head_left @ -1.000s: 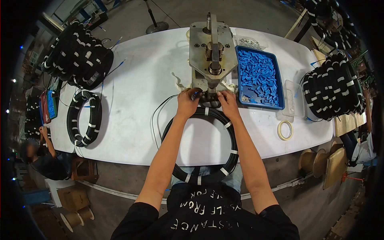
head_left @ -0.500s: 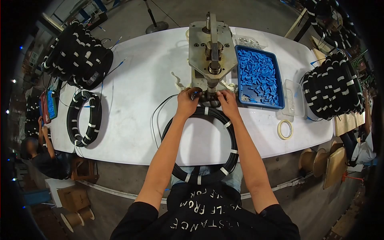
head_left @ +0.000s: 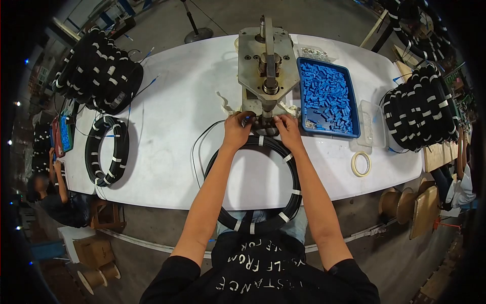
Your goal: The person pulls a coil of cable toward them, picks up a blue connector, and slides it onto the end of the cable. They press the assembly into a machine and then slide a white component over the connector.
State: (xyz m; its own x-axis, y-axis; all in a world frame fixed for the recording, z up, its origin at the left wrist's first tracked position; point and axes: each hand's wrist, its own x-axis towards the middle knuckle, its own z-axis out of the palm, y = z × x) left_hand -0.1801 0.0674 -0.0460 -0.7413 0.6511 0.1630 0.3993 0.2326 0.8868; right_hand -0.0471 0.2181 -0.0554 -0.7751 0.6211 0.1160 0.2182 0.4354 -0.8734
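A bench-top hand press (head_left: 267, 66) of grey metal stands at the middle of the table, its ram pointing down between my hands. My left hand (head_left: 237, 129) is at the left of the press foot, fingers closed on a thin black cable (head_left: 195, 152) with a bit of blue showing at the fingertips. On the other side of the ram, my right hand (head_left: 288, 130) has its fingers pinched together; what they hold is hidden. A taped coil of black cable (head_left: 295, 175) lies below my wrists, partly over the table edge and against my lap.
Right of the press sits a blue tray (head_left: 358, 124) of small blue parts, near a clear plastic box (head_left: 374, 121) and a tape roll (head_left: 361, 164). Stacked cable coils (head_left: 101, 71) stand left, more coils (head_left: 422, 109) right. A co-worker (head_left: 63, 202) sits far left.
My hands, the press and the coil stay put. At the far right edge, another person's arm has come further into view.
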